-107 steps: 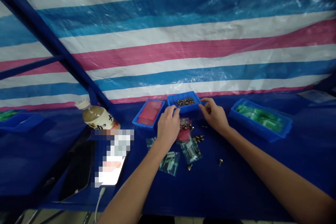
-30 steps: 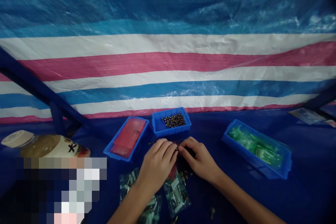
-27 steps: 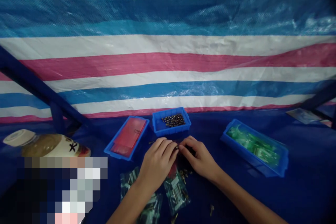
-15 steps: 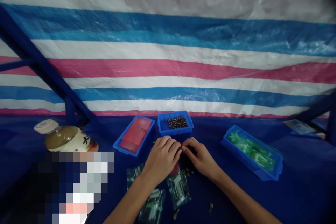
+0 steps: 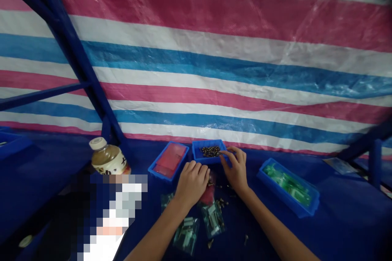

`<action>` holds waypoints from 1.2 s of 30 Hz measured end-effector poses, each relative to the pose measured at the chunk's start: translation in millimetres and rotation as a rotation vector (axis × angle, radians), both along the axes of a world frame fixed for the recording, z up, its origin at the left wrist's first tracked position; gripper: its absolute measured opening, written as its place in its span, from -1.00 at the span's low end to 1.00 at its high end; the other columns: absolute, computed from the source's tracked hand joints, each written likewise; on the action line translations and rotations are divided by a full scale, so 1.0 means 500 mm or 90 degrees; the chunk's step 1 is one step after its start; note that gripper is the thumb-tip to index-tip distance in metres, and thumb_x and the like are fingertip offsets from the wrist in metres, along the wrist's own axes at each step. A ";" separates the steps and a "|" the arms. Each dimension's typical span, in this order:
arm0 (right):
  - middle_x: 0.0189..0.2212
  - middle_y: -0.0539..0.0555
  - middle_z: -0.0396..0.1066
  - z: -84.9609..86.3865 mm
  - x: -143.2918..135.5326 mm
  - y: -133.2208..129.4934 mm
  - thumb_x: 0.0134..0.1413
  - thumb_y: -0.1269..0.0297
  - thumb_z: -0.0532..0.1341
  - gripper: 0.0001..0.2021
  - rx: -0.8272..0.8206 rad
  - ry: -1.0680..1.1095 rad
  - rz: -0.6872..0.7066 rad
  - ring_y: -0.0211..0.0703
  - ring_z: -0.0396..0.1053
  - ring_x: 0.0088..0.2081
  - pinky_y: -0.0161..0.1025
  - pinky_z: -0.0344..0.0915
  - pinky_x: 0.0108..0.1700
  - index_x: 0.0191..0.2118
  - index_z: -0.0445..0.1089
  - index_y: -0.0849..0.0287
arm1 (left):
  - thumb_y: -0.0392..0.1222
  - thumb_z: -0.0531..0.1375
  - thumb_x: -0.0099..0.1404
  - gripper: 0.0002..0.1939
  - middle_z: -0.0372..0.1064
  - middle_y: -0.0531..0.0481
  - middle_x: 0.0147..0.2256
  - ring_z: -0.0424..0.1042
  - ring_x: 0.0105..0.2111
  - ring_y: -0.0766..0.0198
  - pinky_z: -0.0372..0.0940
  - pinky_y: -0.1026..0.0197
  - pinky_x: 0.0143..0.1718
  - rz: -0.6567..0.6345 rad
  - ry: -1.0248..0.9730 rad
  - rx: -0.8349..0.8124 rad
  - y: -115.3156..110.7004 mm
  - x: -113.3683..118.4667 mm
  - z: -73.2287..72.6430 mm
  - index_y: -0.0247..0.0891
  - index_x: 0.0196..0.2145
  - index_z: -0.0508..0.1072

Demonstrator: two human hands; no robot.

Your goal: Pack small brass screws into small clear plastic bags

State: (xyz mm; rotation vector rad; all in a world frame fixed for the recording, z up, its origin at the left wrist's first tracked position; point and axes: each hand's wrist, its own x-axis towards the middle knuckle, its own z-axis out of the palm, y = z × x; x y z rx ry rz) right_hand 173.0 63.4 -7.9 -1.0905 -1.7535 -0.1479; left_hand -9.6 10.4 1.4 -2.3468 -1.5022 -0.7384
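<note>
I register one wide lane over the blue table (image 5: 339,216), between the right hand (image 5: 238,168) and the green-filled bin (image 5: 283,195). The right hand obstructs the right front corner of the parts bin (image 5: 198,155). Between this bin and the red-filled bin (image 5: 161,176), I have a narrow slot only; the left hand (image 5: 192,183) stands in front of it. Clear bags (image 5: 212,218) and loose parts (image 5: 246,239) obstruct a low approach between the forearms. Left of the red-filled bin, I have a strip bounded by the bottle (image 5: 107,160). The striped sheet (image 5: 214,69) closes the rear.
</note>
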 end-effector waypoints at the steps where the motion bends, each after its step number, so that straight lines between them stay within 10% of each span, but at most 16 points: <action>1: -0.09 0.15 0.30 -0.002 0.002 0.004 0.17 0.32 0.18 -0.82 0.007 -0.002 -0.022 0.00 0.24 -0.05 0.00 0.23 -0.04 -0.10 0.40 0.06 | -0.25 0.00 0.38 -0.80 0.36 -0.07 -0.36 0.33 -0.25 0.12 0.28 0.02 -0.20 0.008 0.012 0.002 0.002 -0.003 -0.003 -0.26 -0.23 0.42; 11: -0.23 0.10 0.34 0.010 0.039 -0.105 0.20 0.28 0.14 -0.89 -0.255 -0.205 0.244 -0.08 0.28 -0.18 -0.06 0.27 -0.09 -0.19 0.36 0.11 | -0.29 0.00 0.37 -0.74 0.36 -0.06 -0.21 0.37 -0.19 0.18 0.37 0.15 -0.21 0.017 0.025 -0.083 0.006 -0.010 -0.018 -0.21 -0.02 0.34; 24: -0.28 0.10 0.37 -0.046 0.051 -0.073 0.25 0.22 0.10 -0.86 -0.277 -0.189 0.240 -0.05 0.32 -0.24 -0.08 0.30 -0.17 -0.21 0.38 0.09 | -0.25 -0.02 0.39 -0.77 0.38 -0.04 -0.33 0.37 -0.29 0.21 0.34 0.14 -0.25 -0.020 0.010 -0.038 0.002 -0.012 -0.003 -0.24 -0.14 0.40; 36: -0.39 0.02 0.40 0.005 0.050 -0.091 0.26 0.14 0.06 -0.79 -0.409 0.084 0.185 -0.17 0.34 -0.36 -0.25 0.25 -0.29 -0.28 0.36 0.12 | -0.10 0.04 0.38 -0.77 0.41 -0.01 -0.32 0.38 -0.28 0.28 0.31 0.19 -0.22 -0.163 -0.033 0.005 -0.012 0.016 -0.003 -0.22 -0.23 0.45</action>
